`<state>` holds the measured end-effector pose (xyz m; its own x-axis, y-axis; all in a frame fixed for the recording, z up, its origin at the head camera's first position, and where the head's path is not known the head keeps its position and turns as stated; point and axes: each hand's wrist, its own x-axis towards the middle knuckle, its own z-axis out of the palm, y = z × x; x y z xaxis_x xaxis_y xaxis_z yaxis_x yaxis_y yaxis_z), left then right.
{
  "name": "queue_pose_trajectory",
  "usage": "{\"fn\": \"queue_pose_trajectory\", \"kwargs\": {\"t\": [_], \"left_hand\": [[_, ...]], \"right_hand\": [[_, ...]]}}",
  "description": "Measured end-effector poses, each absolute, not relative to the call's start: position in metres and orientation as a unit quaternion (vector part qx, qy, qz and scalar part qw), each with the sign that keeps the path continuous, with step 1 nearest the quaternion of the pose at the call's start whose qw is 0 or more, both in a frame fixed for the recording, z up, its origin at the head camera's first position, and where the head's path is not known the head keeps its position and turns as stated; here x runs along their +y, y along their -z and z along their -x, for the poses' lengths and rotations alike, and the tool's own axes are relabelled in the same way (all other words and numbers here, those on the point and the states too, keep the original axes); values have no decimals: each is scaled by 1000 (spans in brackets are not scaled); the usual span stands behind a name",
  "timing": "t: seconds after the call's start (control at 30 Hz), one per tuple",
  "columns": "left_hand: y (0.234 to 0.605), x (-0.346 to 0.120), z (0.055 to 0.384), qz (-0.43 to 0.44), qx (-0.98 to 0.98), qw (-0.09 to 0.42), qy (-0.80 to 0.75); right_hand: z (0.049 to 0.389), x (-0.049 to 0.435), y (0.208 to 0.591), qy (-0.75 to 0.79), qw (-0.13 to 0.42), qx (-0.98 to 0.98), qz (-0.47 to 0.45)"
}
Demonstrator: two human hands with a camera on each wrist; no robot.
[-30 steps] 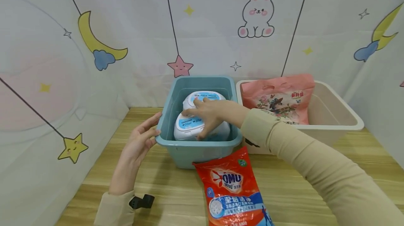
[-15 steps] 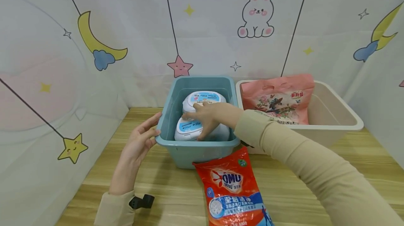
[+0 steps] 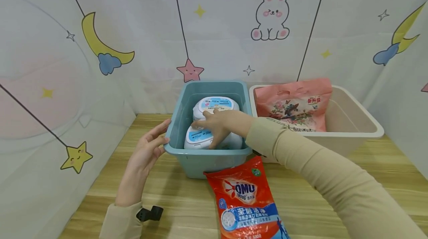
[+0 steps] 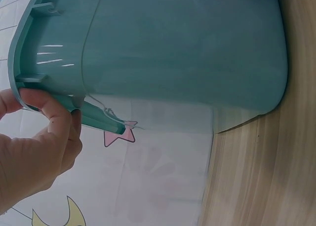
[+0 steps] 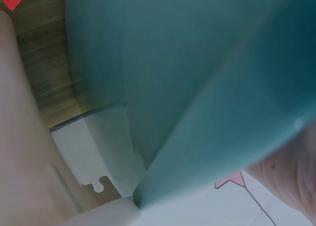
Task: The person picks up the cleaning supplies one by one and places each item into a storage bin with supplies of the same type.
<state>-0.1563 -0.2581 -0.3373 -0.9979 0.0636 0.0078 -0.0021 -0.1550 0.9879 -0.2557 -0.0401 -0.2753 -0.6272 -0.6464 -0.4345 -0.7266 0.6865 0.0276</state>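
Observation:
A blue-green plastic bin (image 3: 200, 164) stands on the table, holding two white lidded tubs with blue labels. My left hand (image 3: 147, 153) grips its left rim, and in the left wrist view that hand (image 4: 44, 147) has thumb and fingers pinching the rim's edge. Inside the bin my right hand (image 3: 224, 124) spans the nearer tub (image 3: 195, 141), fingers on its far side and thumb on its near side. The farther tub (image 3: 217, 102) lies just behind those fingers. In the right wrist view the bin's wall (image 5: 163, 63) hides most of this hand.
A red bag of washing powder (image 3: 245, 202) lies on the table against the bin's front. To the right stands a beige bin (image 3: 354, 118) with a pink printed bag (image 3: 294, 105) in it. Behind both bins hangs a cartoon-patterned cloth (image 3: 227, 38).
My right hand and forearm have shifted slightly left and down over the nearer tub. The left hand stays on the rim, and both bins and bags remain in place.

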Motion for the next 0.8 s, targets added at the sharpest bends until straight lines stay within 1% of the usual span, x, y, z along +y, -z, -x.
{"fn": "queue_pose_trajectory", "kwargs": {"t": [0.57, 0.8], "left_hand": [[337, -257, 157, -26, 644, 25, -764], [337, -258, 157, -26, 643, 24, -765]], "right_hand": [[253, -44, 277, -100, 202, 898, 378], [252, -46, 278, -88, 216, 902, 363]]}}
